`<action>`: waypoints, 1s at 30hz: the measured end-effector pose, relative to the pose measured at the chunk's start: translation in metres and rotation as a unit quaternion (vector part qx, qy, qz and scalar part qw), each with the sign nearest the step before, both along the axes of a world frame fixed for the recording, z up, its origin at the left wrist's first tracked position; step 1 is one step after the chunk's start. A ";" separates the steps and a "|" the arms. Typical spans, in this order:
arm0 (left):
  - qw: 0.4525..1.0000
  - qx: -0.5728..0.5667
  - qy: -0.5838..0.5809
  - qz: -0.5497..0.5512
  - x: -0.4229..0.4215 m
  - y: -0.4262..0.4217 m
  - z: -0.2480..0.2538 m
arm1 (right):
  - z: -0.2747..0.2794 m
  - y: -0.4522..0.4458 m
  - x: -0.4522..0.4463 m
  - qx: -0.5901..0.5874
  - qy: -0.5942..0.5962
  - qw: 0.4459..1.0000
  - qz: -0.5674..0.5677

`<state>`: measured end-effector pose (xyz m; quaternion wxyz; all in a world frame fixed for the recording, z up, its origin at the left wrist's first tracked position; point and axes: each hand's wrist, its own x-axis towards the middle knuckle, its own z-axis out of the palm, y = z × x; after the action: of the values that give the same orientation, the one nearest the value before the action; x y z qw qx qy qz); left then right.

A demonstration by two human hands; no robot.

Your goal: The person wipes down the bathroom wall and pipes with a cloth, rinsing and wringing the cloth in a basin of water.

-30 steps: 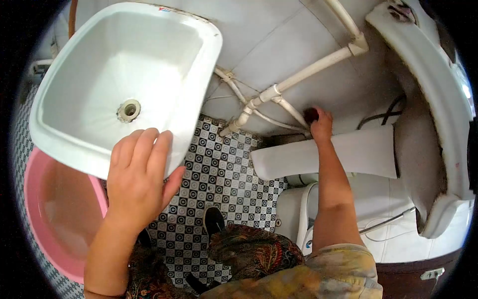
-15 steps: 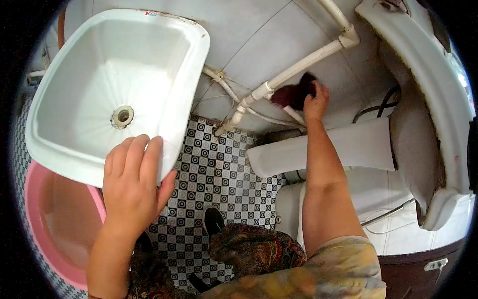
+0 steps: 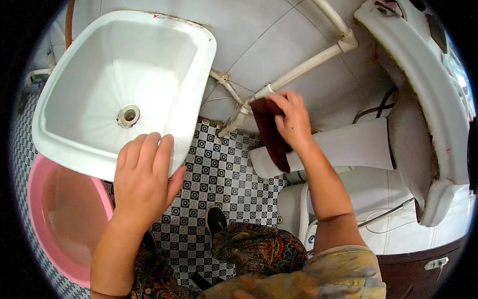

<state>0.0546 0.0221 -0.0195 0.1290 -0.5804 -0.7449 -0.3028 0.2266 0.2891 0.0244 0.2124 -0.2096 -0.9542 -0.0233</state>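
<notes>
My left hand (image 3: 144,177) grips the near right rim of a white sink basin (image 3: 149,74), fingers over the edge and thumb outside it. A round drain hole shows in the basin's bottom. My right hand (image 3: 291,119) holds a dark red cloth (image 3: 271,134) between thumb and fingers. The cloth hangs down beside the white wall pipes (image 3: 303,66), its lower end in front of a long white pedestal (image 3: 348,144).
A pink tub (image 3: 42,229) of brownish water stands below the basin at the left. Patterned tiles (image 3: 204,164) cover the floor. A large white ceramic piece (image 3: 448,119) with a dirty edge rises at the right, near a dark hose (image 3: 373,112).
My right hand has moved left along the pipes with the cloth, which now hangs open and lower. My left hand stays on the basin's rim.
</notes>
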 end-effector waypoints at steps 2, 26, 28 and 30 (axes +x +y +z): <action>1.000 -0.004 0.000 0.002 0.000 0.000 0.000 | 0.016 0.012 -0.024 0.100 -0.018 0.994 0.034; 1.000 -0.011 0.003 -0.006 -0.001 -0.002 -0.002 | -0.096 0.014 0.012 -0.227 0.010 0.965 -0.129; 1.000 -0.011 -0.004 -0.008 -0.001 -0.001 -0.003 | -0.083 0.032 0.041 -0.263 0.102 0.932 -0.229; 1.000 -0.009 0.002 -0.001 0.000 -0.001 -0.003 | -0.060 0.058 0.062 -0.174 0.126 0.927 -0.309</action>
<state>0.0545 0.0210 -0.0228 0.1249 -0.5828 -0.7470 -0.2946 0.2884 0.3470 -0.0355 0.2734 -0.5286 -0.7967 0.1057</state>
